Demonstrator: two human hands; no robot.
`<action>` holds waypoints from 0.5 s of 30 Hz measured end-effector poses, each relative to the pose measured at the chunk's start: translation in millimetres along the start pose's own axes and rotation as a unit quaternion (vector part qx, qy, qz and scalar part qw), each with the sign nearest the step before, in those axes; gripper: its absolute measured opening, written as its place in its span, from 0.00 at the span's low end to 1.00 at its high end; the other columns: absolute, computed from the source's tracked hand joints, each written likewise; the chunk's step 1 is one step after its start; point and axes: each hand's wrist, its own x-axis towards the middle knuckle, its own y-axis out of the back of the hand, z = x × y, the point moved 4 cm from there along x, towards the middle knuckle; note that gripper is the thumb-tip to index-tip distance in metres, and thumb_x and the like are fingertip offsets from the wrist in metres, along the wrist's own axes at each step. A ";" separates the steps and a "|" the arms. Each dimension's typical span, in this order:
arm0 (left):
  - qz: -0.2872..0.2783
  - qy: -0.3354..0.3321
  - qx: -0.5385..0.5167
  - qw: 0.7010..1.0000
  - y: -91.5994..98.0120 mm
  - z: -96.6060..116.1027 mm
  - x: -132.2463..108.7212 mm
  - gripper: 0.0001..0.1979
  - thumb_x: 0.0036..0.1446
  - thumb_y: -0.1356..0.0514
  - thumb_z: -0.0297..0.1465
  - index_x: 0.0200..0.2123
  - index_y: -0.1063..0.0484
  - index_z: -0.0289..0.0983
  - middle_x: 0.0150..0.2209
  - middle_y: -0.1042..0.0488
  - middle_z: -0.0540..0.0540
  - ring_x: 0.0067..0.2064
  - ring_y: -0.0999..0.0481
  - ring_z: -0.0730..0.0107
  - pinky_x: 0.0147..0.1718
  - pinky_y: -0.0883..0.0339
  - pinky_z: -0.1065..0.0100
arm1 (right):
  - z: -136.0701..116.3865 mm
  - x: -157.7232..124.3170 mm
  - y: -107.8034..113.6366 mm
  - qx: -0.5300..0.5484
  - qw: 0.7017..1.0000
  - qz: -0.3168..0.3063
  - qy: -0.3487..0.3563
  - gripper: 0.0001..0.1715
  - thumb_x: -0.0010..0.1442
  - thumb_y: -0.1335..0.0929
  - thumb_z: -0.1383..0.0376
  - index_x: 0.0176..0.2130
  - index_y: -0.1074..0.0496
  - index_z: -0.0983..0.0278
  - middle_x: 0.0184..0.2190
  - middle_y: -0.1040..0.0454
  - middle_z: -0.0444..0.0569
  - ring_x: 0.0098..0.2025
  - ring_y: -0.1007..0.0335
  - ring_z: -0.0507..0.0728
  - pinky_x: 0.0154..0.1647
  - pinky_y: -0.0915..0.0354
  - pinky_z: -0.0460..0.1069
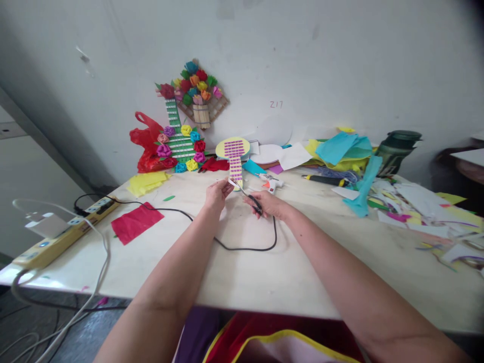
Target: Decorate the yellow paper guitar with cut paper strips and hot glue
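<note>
Head view: L hand (pixel 219 193) pinches small white piece (pixel 232 182), fingertips together; R hand (pixel 267 203) fingers curled round scissors (pixel 256 204). Slip cd nick L fingertips, blades v. close.

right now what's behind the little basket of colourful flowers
A brown lattice shows beside the basket and flowers, with the wall beyond. Whatever lies directly behind the basket and flowers is covered.

Just one view here, worn on the head, looking forward and down between the forearms (pixel 177 267). The hands (pixel 266 203) sit near, mid-frame; the surface (pixel 242 282) spreads wide beneath, the wall (pixel 321 60) behind. That dark upper-right corner? Perhaps the lens edge, hard to say.
</note>
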 end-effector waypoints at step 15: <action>-0.001 -0.004 -0.019 1.000 -0.7 -0.2 -0.6 0.01 0.47 0.39 0.24 0.26 0.29 0.31 0.27 0.24 0.44 0.29 0.24 0.72 0.37 0.31 0.69 | 5.1 5.1 2.2 -0.037 0.999 0.015 0.014 0.17 0.53 0.34 0.53 0.28 0.34 0.65 0.15 0.37 0.39 0.13 0.41 0.45 0.07 0.53 0.38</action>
